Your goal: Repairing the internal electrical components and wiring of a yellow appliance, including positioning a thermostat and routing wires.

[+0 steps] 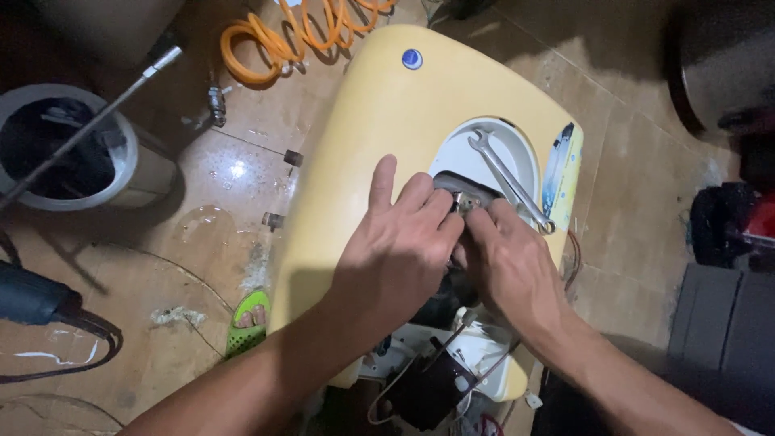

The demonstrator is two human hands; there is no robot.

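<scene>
- Two bare hands meet over a rounded, glossy cream-yellow appliance casing point(379, 121) that lies on a wet, tiled floor point(218, 242).
- Left hand point(395, 250): palm down on the smooth shell, thumb stretched out and apart, the other fingers held close together and bent at their tips onto a small metal fitting point(462, 200).
- Right hand point(508, 262): fingers drawn together, tips meeting the left hand's at the same fitting; whether they pinch it or only press on it cannot be told.
- Fitting: a dull grey metallic piece at the dark lower edge of an oval white recess point(492, 157) cut into the casing, mostly hidden by the fingertips.
- Open-ended spanner point(510, 179): slim, polished steel, lying slantwise across the white recess, just beside the right hand's fingers.
- Lower end of the casing: white plastic parts and thin wires point(452, 363) exposed beneath the forearms.
- Coiled orange hose point(291, 36): springy plastic loops on the floor beyond the casing's top.
- Round grey bucket point(73, 149): dark inside, well apart at left, with a thin metal rod point(97, 121) crossing it.
- Green perforated sandal point(246, 323): beside the casing's left edge.
</scene>
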